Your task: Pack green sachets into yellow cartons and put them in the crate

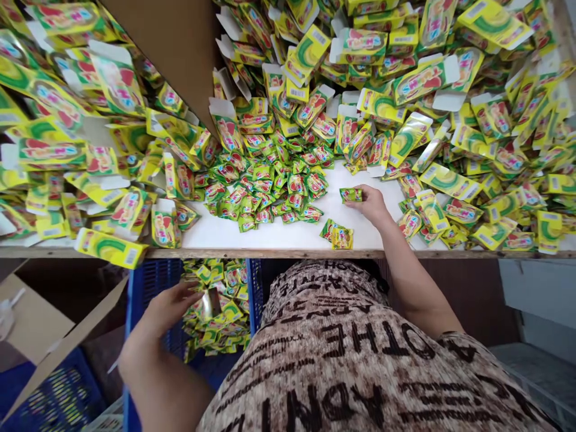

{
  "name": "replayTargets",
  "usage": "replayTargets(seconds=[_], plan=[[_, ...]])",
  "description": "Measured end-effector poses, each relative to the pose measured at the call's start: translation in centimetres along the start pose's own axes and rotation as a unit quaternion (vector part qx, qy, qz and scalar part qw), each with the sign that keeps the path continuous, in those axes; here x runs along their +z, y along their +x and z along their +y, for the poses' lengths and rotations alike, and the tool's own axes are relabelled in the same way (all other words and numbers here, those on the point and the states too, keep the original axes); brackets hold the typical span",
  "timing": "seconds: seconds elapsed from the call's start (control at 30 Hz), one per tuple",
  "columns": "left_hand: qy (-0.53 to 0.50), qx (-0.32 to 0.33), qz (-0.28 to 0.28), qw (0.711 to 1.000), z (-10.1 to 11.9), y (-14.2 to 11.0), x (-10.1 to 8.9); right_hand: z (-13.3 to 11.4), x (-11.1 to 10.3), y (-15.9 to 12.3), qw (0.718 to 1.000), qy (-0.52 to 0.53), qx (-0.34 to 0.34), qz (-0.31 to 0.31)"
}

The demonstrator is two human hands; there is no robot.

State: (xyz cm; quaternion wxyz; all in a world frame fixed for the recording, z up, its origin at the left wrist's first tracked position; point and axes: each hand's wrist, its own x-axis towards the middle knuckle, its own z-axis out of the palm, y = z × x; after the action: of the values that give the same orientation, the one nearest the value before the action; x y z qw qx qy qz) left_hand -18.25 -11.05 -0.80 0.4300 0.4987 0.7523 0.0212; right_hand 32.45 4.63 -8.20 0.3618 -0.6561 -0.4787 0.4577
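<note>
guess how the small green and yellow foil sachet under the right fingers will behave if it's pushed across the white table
The small green and yellow foil sachet lies flat, so it would probably slide, not roll. It looks thin and crinkled, so likely light and a bit floppy. The right hand pins it with its fingertips on the smooth white table, where it may skid easily.

White worktable (279,237) with a bare wooden front edge fills the upper view. Brown cardboard panel (180,48) stands above the table's far left half, leaning across the piles. Below the table's edge at left, a blue plastic crate (135,300); left of the crate, a folded cardboard flap (40,324). Below the table at right, a grey-white wall surface (540,294). Under the table it is dark; the tabletop is evenly lit.
</note>
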Motion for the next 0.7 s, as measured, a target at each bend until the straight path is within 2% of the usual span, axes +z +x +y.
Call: replayTargets(seconds=[0.03,0.07,0.13,0.23,0.33,0.4,0.43,0.53,0.6,0.7], plan=[[-0.010,0.013,-0.022,1.000,1.1,0.0,0.3,-0.2,-0.1,-0.3,1.000,0.019,0.007,-0.008],[-0.031,0.054,-0.038,0.997,2.9,0.1,1.0,-0.5,-0.1,-0.7,0.999,0.038,0.011,-0.014],[-0.070,0.154,-0.076,0.983,7.9,0.5,3.4,-1.3,-0.1,-1.8,0.997,0.076,0.009,-0.029],[-0.112,0.283,-0.100,0.947,16.2,2.4,9.1,-2.2,-0.4,-4.2,0.990,0.119,0.012,-0.075],[-0.090,0.379,-0.089,0.917,22.1,4.7,15.3,-1.9,-0.9,-7.1,0.986,0.137,0.042,-0.082],[-0.026,0.406,-0.060,0.912,24.1,5.6,18.2,-1.1,-1.2,-8.7,0.987,0.132,0.067,-0.061],[0.014,0.410,-0.046,0.911,24.7,5.9,19.0,-0.6,-1.4,-9.3,0.987,0.129,0.079,-0.051],[0.101,0.415,-0.024,0.904,25.4,6.0,19.8,0.7,-1.6,-10.3,0.985,0.138,0.098,-0.025],[0.095,0.421,-0.026,0.902,25.4,6.0,19.6,1.1,-1.6,-10.3,0.983,0.151,0.101,-0.017],[-0.017,0.390,-0.060,0.919,25.2,6.2,19.5,0.8,-1.6,-10.0,0.980,0.166,0.107,-0.020]])
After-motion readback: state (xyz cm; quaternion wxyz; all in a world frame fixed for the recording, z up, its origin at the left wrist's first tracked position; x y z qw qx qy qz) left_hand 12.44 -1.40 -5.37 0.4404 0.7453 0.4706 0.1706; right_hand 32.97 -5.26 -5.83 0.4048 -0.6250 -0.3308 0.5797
